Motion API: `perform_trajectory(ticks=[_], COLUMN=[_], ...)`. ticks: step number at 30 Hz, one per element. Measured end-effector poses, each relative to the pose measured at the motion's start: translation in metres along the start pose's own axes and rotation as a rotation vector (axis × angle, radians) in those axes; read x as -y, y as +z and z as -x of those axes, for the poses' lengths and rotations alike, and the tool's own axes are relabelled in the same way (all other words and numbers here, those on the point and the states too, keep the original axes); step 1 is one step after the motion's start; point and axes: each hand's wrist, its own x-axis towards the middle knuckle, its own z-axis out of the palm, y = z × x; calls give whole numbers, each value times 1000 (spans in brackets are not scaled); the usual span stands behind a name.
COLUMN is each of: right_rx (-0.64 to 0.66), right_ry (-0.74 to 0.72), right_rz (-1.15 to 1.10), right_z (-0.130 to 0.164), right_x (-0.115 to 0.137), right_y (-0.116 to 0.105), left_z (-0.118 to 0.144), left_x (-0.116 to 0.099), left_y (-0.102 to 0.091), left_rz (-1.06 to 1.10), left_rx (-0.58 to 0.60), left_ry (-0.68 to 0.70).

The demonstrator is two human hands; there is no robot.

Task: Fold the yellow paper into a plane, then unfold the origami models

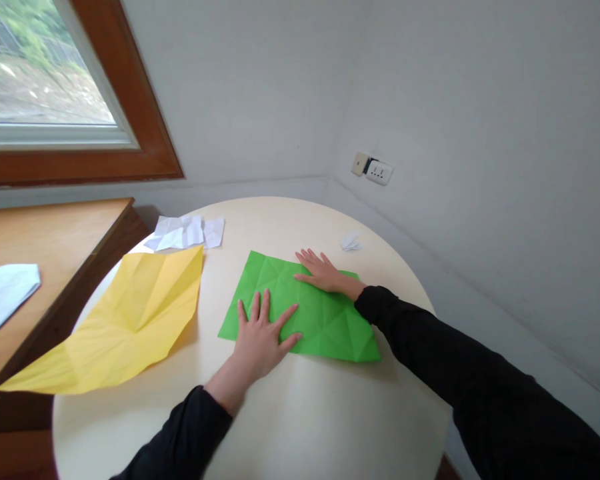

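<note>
A green creased paper sheet point(325, 320) lies flat on the round cream table point(290, 413). My left hand point(260, 337) presses flat on the sheet's near left part, fingers spread. Palm down on the sheet's far edge rests my right hand point(323, 272), fingers also apart. Neither hand grips anything. Both arms wear black sleeves.
A large yellow creased sheet point(130, 320) lies left of the green one, hanging over the table's edge. Crumpled white paper point(187, 232) sits at the far left, a small white folded piece point(351, 242) at the far right. A wooden desk point(50, 233) with white paper point(3, 293) adjoins on the left.
</note>
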Motion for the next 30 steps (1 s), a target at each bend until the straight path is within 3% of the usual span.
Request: perform_trajectory(ticks=[7, 14, 19, 24, 30], right_rx=[-72, -65, 0, 48, 11], right_ry=[10, 6, 17, -118, -97], right_rz=[5, -20, -119, -160, -152], right_z=[-9, -9, -10, -17, -8], right_x=[-9, -10, -12, -17, -15], right_y=[7, 9, -6, -24, -26], left_z=[16, 59, 83, 88, 108], left_x=[-11, -16, -22, -24, -9], left_y=[-4, -4, -7, -14, -40], left_rz=[25, 24, 72, 148, 135], left_rx=[12, -38, -29, -20, -195], left_ry=[75, 121, 79, 62, 112])
